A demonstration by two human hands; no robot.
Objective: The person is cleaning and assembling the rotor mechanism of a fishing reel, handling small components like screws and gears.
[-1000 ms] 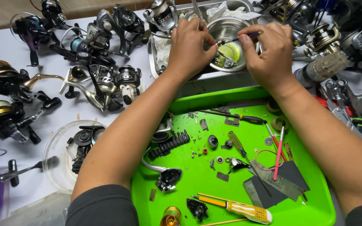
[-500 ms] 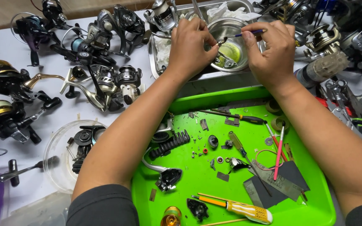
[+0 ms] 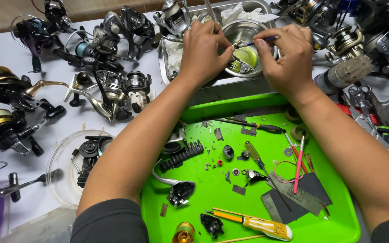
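Observation:
My left hand (image 3: 202, 51) pinches a small metal part (image 3: 237, 44) over a round steel bowl (image 3: 237, 28) that holds yellowish liquid. My right hand (image 3: 289, 56) grips a thin blue-handled brush (image 3: 266, 39) whose tip points at that part. The bowl sits in a steel tray (image 3: 209, 83) along with crumpled white tissue (image 3: 175, 51). Both forearms reach over a bright green tray (image 3: 338, 220).
The green tray carries screwdrivers (image 3: 257, 225), a pink-handled tool (image 3: 299, 162), dark sandpaper sheets (image 3: 293, 193), a black spring (image 3: 183, 155) and small reel parts. Several fishing reels (image 3: 109, 90) crowd the white table at left and back. Pliers (image 3: 365, 117) lie right; a clear dish (image 3: 68, 166) sits left.
Both hands have shifted slightly over the bowl, and the brush in my right hand has moved a little against the small part. Everything else is unchanged.

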